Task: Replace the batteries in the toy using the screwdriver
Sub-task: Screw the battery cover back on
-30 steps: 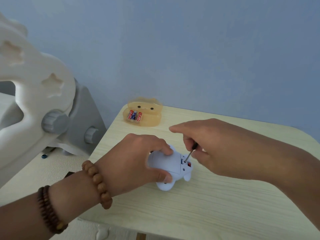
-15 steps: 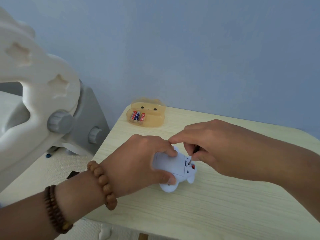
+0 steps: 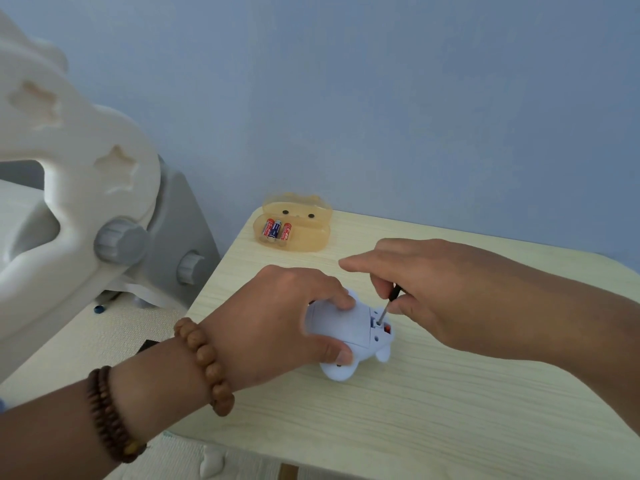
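On the table (image 3: 450, 410), the left hand (image 3: 277, 323) clasps the toy (image 3: 341, 322); the right hand (image 3: 440, 292), pinching the screwdriver (image 3: 388, 304) at its two o'clock, should press firmly along the shaft while turning.

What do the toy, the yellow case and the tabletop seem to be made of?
The toy: probably moulded plastic, pale blue, smooth, matte, rounded forms. The yellow case: translucent plastic, slightly glossy. The tabletop: pale wood or wood-look laminate, going by the streaky grain.

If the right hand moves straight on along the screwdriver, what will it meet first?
The toy: the tip of the screwdriver in the right hand seems to sit in its underside, which the left hand grips.
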Available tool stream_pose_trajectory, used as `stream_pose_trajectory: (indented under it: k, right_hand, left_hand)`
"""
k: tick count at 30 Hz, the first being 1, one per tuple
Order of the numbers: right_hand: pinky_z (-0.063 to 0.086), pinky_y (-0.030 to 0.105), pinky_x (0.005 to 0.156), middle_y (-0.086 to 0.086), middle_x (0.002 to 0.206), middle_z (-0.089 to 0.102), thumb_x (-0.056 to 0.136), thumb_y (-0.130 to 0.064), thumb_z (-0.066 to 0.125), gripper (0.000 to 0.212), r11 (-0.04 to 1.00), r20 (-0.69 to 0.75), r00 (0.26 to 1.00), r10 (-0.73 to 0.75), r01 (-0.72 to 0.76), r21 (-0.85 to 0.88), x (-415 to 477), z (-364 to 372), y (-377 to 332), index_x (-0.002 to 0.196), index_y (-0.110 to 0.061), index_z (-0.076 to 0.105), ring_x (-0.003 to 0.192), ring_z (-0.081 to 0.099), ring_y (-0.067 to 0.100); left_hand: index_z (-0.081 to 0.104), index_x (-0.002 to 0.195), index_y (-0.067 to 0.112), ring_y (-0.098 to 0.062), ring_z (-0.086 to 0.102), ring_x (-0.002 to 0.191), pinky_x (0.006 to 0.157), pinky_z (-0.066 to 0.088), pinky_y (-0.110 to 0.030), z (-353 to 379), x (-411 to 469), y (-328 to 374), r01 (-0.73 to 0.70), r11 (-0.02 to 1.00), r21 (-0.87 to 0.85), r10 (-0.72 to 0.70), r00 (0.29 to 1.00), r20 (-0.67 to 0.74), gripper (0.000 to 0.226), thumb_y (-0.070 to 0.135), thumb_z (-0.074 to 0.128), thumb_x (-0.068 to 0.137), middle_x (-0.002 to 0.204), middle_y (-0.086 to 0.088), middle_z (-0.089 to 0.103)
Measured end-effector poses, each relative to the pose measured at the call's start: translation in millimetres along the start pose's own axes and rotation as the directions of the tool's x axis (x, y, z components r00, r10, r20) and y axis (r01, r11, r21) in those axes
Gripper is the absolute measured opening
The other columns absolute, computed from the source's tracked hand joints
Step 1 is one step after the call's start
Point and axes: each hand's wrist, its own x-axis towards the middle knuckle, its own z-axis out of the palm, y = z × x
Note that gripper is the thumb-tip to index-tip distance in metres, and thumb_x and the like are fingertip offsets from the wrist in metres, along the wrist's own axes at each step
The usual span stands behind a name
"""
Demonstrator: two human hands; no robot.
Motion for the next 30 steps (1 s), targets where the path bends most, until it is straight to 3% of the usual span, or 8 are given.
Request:
stream_pose_trajectory:
  k: [5,9,12,18,20,23,26,30]
  right_hand:
    - [0.047,0.030,0.089,-0.024,0.113,0.046,0.101,-0.056,0.033,0.050,0.999,0.015,0.999,0.032,-0.032,-0.016,0.5,-4.0,-5.4,0.148,-0.048,0.021,0.097,0.047,-0.002]
    - [0.044,0.020,0.079,-0.037,0.093,0.045,0.105,-0.025,0.046,0.048,0.999,0.013,0.999,0.042,-0.042,0.007,2.9,-0.9,0.4,0.142,-0.051,0.032,0.088,0.044,-0.026]
    - [0.037,0.012,0.069,-0.026,0.098,0.042,0.099,-0.012,0.055,0.062,0.999,0.015,1.000,0.001,-0.002,0.037,1.7,1.1,3.8,0.143,-0.051,0.034,0.086,0.044,-0.020]
    - [0.044,0.025,0.086,-0.029,0.112,0.047,0.101,-0.055,0.029,0.045,0.999,-0.008,1.000,0.005,-0.005,-0.040,0.6,-1.1,-1.5,0.145,-0.050,0.028,0.097,0.048,-0.006]
    - [0.048,0.030,0.093,-0.028,0.124,0.056,0.103,-0.050,0.030,0.040,0.998,-0.013,1.000,0.016,-0.016,-0.058,1.0,-3.6,-3.1,0.144,-0.050,0.034,0.112,0.052,0.000]
    - [0.044,0.020,0.080,-0.033,0.096,0.048,0.103,-0.025,0.048,0.045,0.999,-0.009,0.999,-0.039,0.039,-0.008,2.3,-1.1,0.6,0.140,-0.049,0.041,0.089,0.047,-0.009]
    - [0.043,0.020,0.071,-0.023,0.094,0.047,0.098,-0.013,0.056,0.054,0.995,-0.021,0.997,-0.079,0.080,0.058,1.2,-0.4,3.1,0.136,-0.050,0.044,0.082,0.050,-0.004]
    - [0.043,0.022,0.080,-0.027,0.109,0.043,0.096,-0.057,0.037,0.050,1.000,0.034,0.999,-0.020,0.021,-0.021,-0.1,-2.2,-3.2,0.145,-0.051,0.027,0.085,0.045,-0.007]
  left_hand:
    - [0.066,0.109,0.038,0.004,0.058,0.106,0.088,0.051,-0.025,-0.3,-0.4,1.3,0.002,1.000,-0.002,-0.002,1.000,0.002,0.049,0.051,0.083,0.065,0.114,0.026,0.065]
    - [0.065,0.110,0.039,0.005,0.057,0.104,0.088,0.050,-0.023,-0.2,-0.7,1.4,0.004,1.000,0.009,-0.004,1.000,0.001,0.050,0.053,0.082,0.066,0.112,0.027,0.065]
    - [0.065,0.110,0.039,0.005,0.058,0.103,0.087,0.050,-0.023,0.1,-0.7,0.7,0.008,1.000,0.013,-0.008,1.000,-0.003,0.049,0.053,0.081,0.065,0.110,0.027,0.065]
    - [0.065,0.110,0.038,0.002,0.059,0.103,0.087,0.051,-0.026,0.3,-1.3,0.6,0.006,1.000,0.017,-0.006,1.000,-0.008,0.050,0.053,0.082,0.065,0.112,0.025,0.065]
    - [0.065,0.110,0.038,0.003,0.058,0.104,0.088,0.050,-0.025,0.3,-1.3,0.8,0.010,1.000,0.019,-0.010,1.000,-0.010,0.050,0.053,0.082,0.065,0.112,0.025,0.065]
    - [0.065,0.110,0.038,0.004,0.057,0.104,0.088,0.050,-0.025,0.6,-0.9,1.1,0.012,1.000,0.018,-0.012,1.000,-0.008,0.050,0.053,0.082,0.066,0.113,0.026,0.065]
    - [0.064,0.111,0.039,0.003,0.057,0.104,0.088,0.050,-0.025,0.7,-0.8,0.9,0.017,1.000,0.027,-0.017,1.000,-0.002,0.051,0.055,0.080,0.066,0.114,0.026,0.064]
    - [0.063,0.112,0.039,0.003,0.058,0.105,0.088,0.051,-0.027,0.9,-1.1,0.2,0.009,1.000,0.022,-0.009,1.000,0.005,0.051,0.056,0.079,0.067,0.115,0.025,0.064]
